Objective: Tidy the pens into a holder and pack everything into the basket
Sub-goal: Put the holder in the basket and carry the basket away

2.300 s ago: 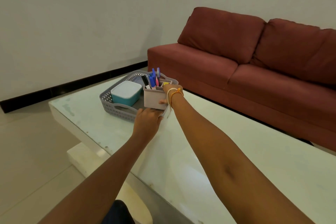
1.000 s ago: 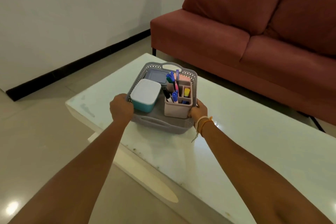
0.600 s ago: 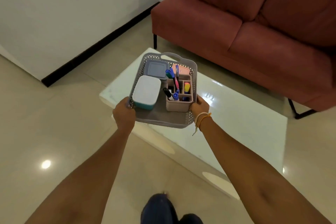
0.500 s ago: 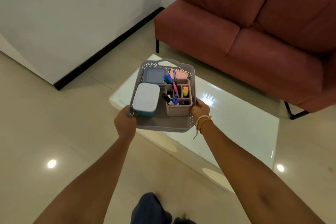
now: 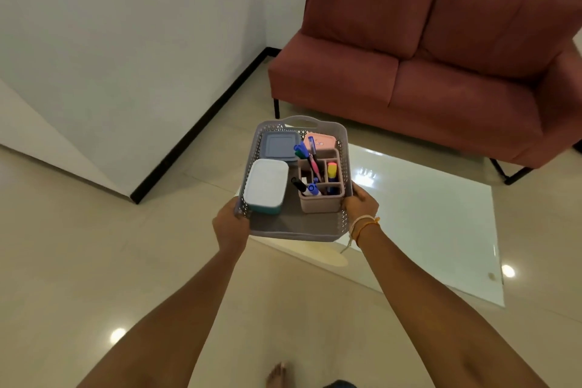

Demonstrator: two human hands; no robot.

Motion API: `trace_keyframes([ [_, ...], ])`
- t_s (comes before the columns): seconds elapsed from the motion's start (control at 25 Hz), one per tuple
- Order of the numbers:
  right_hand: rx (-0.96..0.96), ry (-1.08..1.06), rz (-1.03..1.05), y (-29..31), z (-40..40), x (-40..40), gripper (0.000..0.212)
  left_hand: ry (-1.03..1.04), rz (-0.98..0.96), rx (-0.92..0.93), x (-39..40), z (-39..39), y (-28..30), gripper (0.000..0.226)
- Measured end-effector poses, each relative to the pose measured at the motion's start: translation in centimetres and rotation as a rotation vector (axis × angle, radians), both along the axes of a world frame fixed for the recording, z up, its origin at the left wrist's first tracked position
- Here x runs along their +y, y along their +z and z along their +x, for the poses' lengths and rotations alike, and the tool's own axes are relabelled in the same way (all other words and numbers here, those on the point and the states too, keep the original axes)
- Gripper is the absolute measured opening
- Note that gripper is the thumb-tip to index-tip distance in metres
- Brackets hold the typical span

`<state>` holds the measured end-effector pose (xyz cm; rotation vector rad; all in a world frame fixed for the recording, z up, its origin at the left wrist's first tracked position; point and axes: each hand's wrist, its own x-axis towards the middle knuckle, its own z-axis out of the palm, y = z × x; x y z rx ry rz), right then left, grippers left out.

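I hold a grey perforated basket [image 5: 296, 228] in the air above the near corner of the white table [image 5: 425, 214]. My left hand [image 5: 230, 225] grips its left side and my right hand [image 5: 360, 205] grips its right side. Inside stands a pinkish-grey pen holder [image 5: 319, 206] with several pens and markers [image 5: 313, 161] upright in its compartments. A white-lidded teal box [image 5: 266, 186] sits on the basket's left, a blue-grey lidded box [image 5: 278, 143] behind it, and a pink box [image 5: 319, 139] at the back right.
A dark red sofa [image 5: 441, 66] on black legs stands behind the table. A white wall with a black skirting board [image 5: 201, 126] runs along the left. Glossy beige floor tiles lie all around, and a bare foot [image 5: 277, 376] shows at the bottom edge.
Both hands took hold of the basket's sides and lifted it off the table. The view has risen and drawn back, so the basket now hangs over the table's corner.
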<state>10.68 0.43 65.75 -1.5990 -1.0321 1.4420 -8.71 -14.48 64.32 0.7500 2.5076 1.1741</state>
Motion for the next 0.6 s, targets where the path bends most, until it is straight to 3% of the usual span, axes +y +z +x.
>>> trace_keyframes([
  [0.6, -0.073, -0.073, 0.028, -3.2, 0.3, -4.6, 0.044, -0.092, 0.020, 0.055, -2.4, -2.5, -3.4, 0.041],
])
